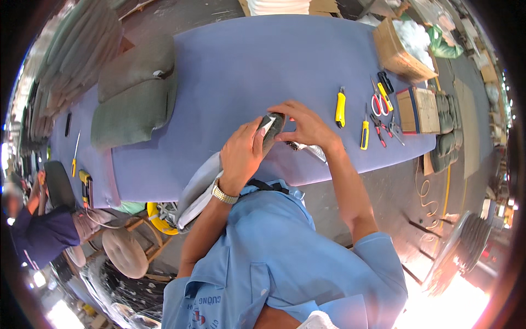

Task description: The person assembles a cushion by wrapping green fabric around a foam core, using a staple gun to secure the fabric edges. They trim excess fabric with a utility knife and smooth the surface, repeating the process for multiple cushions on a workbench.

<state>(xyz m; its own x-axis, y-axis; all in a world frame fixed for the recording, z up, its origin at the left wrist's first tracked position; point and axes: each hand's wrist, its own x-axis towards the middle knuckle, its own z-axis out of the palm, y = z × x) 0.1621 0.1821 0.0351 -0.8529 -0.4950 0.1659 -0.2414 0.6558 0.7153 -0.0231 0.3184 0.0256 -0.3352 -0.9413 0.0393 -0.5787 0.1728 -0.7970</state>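
Note:
At the table's front edge, both hands are on a dark green padded piece (pixel 272 133) with a white patch on its upper face. My left hand (pixel 241 151), a metal watch at its wrist, closes on the near side, thumb across the top. My right hand (pixel 309 127) curls round the far end, thumb and fingers apart on either side of it. A light grey panel (pixel 200 186) slopes down beside my left forearm; whether it belongs to the padded piece I cannot tell. Partly hidden under my right hand lies a silvery ribbed object (pixel 318 153) whose kind is unclear.
On the blue table (pixel 235 66), a yellow utility knife (pixel 340 109), a yellow screwdriver (pixel 365 135), scissors (pixel 377 105) and pliers (pixel 378 131) lie to the right, near cardboard boxes (pixel 397 52). Green cushions (pixel 134 104) lie at left. Another person (pixel 46 236) sits at the far left.

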